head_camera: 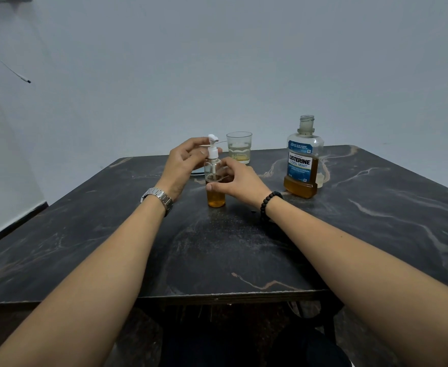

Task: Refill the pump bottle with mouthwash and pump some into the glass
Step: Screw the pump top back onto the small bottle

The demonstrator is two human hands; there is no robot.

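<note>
A small clear pump bottle [215,198] stands upright mid-table, about half full of amber mouthwash. Its white pump head [213,148] sits on top, with the tube reaching down into the liquid. My left hand [183,165] pinches the pump collar with curled fingers. My right hand [237,181] grips the bottle's body from the right. Behind them stands a clear glass [239,147] with a little yellowish liquid at the bottom. The large mouthwash bottle [303,160] with a blue label stands uncapped at the right, roughly a third full.
The dark marbled table [244,247] ends close to my body; its near edge crosses the lower view. A translucent cap [321,179] lies behind the large bottle. A pale wall rises behind the table.
</note>
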